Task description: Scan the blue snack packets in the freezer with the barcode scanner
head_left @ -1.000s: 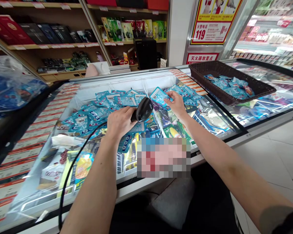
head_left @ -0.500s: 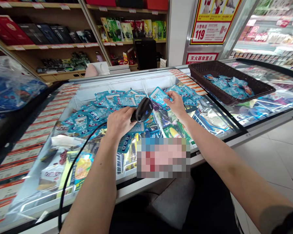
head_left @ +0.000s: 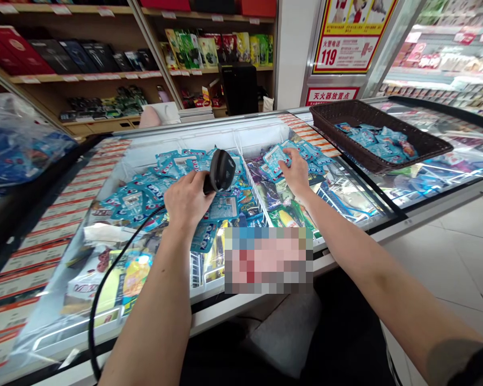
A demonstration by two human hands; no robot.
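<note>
My left hand (head_left: 189, 198) is wrapped round the handle of a black barcode scanner (head_left: 222, 170), its head raised above the heap of packets. A black cable trails from it down to the left. Over the right part of the chest freezer (head_left: 100, 177), my right hand (head_left: 297, 172) has its thumb and fingers apart at the edge of a light blue packet (head_left: 274, 160). This packet lies on other packets to the right of the white wire divider (head_left: 254, 187). To the left of the divider spreads a large heap of similar blue packets (head_left: 161, 185).
A brown wicker basket (head_left: 342, 153) with several blue packets stands on the freezer at the right. Clear plastic bags (head_left: 20, 139) of blue packets sit at the far left. Price strips (head_left: 52, 230) line the freezer's left side. Stocked shelves (head_left: 92, 78) stand behind.
My right hand has moved slightly right with the blue packet, and its fingers have come apart. The scanner has shifted a little left and its head has turned more upright.
</note>
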